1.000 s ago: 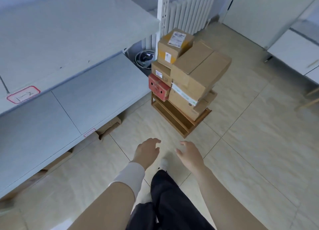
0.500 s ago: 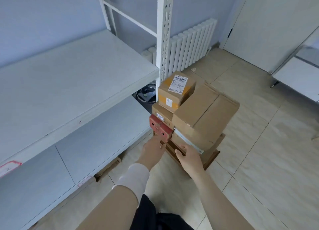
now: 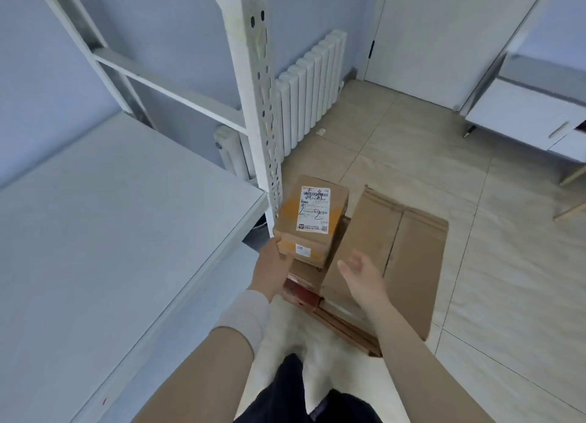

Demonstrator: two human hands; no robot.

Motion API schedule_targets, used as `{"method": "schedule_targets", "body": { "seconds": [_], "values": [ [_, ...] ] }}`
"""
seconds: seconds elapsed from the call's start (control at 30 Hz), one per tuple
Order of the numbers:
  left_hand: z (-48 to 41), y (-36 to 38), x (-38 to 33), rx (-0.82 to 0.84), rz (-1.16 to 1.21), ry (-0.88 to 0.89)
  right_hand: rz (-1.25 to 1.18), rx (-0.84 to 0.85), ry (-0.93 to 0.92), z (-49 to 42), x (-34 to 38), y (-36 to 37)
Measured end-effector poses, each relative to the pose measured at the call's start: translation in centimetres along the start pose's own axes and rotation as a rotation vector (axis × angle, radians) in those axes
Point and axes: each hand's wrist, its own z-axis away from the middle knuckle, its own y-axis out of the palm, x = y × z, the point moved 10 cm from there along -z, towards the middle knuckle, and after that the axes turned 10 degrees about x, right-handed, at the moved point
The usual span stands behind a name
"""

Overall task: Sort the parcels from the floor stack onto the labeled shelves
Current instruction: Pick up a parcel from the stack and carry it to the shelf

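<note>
Left hand (image 3: pixel 272 270): newly grips brown labelled cardboard parcel (image 3: pixel 312 219) beside white slotted post (image 3: pixel 260 105); lift likely next.
Right hand (image 3: pixel 361 276): open, approaching.

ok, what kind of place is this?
Likely an ordinary indoor room used as a small parcel store: white slotted-steel shelving, a stack of cardboard parcels, plus a wall radiator and cabinet.

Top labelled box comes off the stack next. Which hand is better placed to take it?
Left. The left hand grips the near left corner of the small labelled box. The right hand is open above the large plain box, holding nothing, so it would probably only assist.
</note>
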Motion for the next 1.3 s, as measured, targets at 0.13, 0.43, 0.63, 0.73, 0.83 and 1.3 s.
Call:
{"method": "schedule_targets", "body": {
  "seconds": [0.13,0.43,0.63,0.73,0.83,1.3],
  "values": [
    [-3.8,-0.4,-0.5,0.015,0.043,-0.013,-0.061,-0.024,0.045,-3.7,1.1,0.2],
    [-10.1,-0.5,2.4,-0.014,0.064,-0.18,-0.175,-0.019,0.089,-10.6,1.5,1.4],
    [-11.9,0.3,3.9,-0.01,0.198,-0.236,-0.14,-0.028,0.165,-12.7,1.3,2.1],
    [-12.2,0.5,3.8,-0.007,0.235,-0.233,-0.138,-0.053,0.201,-13.1,1.5,2.2],
    [-12.0,0.2,3.3,-0.04,0.266,-0.219,-0.193,-0.099,0.207,-12.8,1.7,1.9],
    [-6.3,-2.5,-5.7,-0.15,0.257,0.06,-0.395,-0.232,-0.041,-6.7,5.6,-2.7]
  ]
}}
